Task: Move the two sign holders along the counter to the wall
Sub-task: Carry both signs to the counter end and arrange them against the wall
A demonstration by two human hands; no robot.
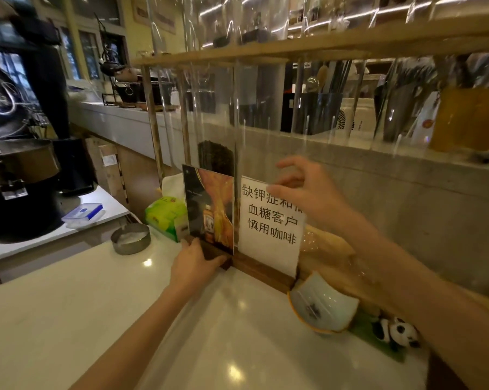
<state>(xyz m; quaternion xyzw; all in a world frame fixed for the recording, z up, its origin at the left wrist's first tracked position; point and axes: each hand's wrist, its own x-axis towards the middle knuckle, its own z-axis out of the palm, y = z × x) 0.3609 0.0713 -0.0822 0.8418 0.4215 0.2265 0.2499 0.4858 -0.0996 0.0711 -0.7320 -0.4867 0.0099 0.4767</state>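
Hands met both sign holders at the far end of the white counter (68,319). The left hand (194,267) gripped the dark wooden base of the poster sign holder (209,209), fingers wrapped around its near end. The right hand (305,190) pinched the top edge of the white text sign holder (271,223), thumb and fingers closed on the sheet. Both holders stood upright, bases touching, close against the grey concrete wall (406,198). A green tissue pack (164,215) sat just behind the poster; a tilted ceramic cup (322,304) lay beside the white sign's base.
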